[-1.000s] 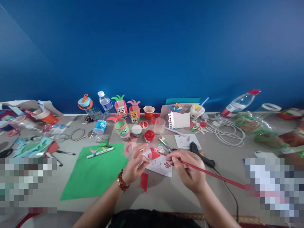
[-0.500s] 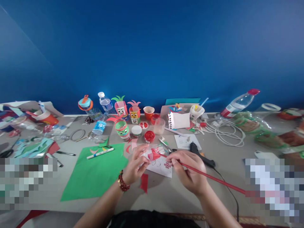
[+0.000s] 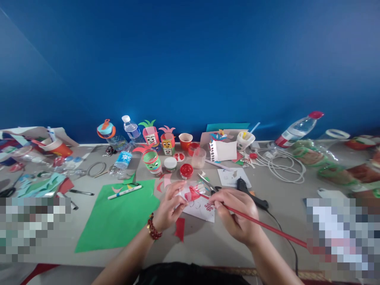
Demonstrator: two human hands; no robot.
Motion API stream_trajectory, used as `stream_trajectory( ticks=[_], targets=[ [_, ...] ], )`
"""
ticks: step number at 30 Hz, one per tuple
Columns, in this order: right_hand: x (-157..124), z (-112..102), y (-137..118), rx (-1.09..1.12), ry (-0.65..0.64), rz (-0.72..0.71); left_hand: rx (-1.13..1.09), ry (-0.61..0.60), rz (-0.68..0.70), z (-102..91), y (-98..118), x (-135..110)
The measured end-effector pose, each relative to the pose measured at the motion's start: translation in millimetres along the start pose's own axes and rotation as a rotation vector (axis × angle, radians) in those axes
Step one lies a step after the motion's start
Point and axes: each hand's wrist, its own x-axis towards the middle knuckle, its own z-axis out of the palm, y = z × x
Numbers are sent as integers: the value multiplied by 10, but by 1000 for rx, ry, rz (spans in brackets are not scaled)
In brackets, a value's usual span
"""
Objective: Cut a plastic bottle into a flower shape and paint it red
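Observation:
In my left hand (image 3: 171,206), with the fingers closed on its edge, is a clear plastic piece (image 3: 190,194) partly coated in red paint. My right hand (image 3: 237,213) grips a long red-handled paintbrush (image 3: 267,225) near its tip. The brush tip touches the red area of the plastic. Beneath them lies a white sheet of paper (image 3: 202,213) with drawn circles and a red knot-like pattern. An open jar of red paint (image 3: 186,171) stands just beyond, beside a white lid (image 3: 170,163). Scissors (image 3: 209,183) lie right behind the plastic piece.
Green paper (image 3: 118,221) with a marker (image 3: 124,192) lies at the left. A hot glue gun (image 3: 252,196) with its cord is right of my right hand. Decorated face cups (image 3: 152,162), a water bottle (image 3: 122,161) and a coiled white cable (image 3: 285,166) stand or lie farther back.
The brush tip has shifted slightly left across the red area of the plastic. Both hands keep their hold and nearly their place.

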Motion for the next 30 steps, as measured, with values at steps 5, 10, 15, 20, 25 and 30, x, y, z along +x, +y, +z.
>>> stream_trajectory(
  ticks=[5,10,15,20,25,30],
  targets=[
    [15,7,18,-5,-9,16,0,-1,9,4,-4,9],
    [24,-4,16,3,-25,-6,14,-6,18,-3,-6,9],
    [41,2,30,2,-33,-1,27,-13,25,3,1,5],
    [18,-40,23,0,-22,1,11,1,27,-4,9,14],
    [-14,-60,68,-41,6,63,11,10,28,-10,24,21],
    [-24,-37,50,-23,14,69,20,12,18,-5,36,17]
  ],
)
